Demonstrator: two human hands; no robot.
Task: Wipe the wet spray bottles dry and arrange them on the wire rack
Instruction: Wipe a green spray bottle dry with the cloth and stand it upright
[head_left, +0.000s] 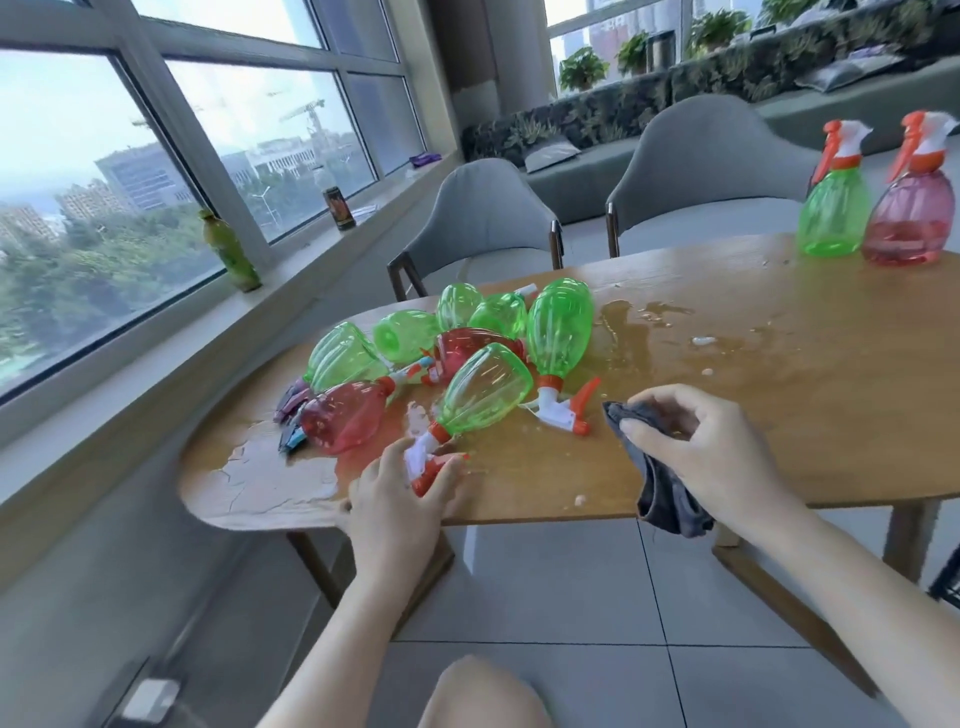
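The left hand (400, 493) curled round the spray head of a green bottle (483, 395) lying by the table's (779, 415) near edge, the right hand (696, 447) pinched a dark cloth (665, 493), and lifting slowly looked best, as puddles made things slippery.

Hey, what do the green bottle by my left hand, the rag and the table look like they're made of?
Green bottle: likely thin clear-tinted plastic, glossy; the table shows through it.
Rag: soft dark grey cloth; it hangs limp in folds.
Table: looks like wood or wood veneer, smooth; grain lines visible, water pools on it.
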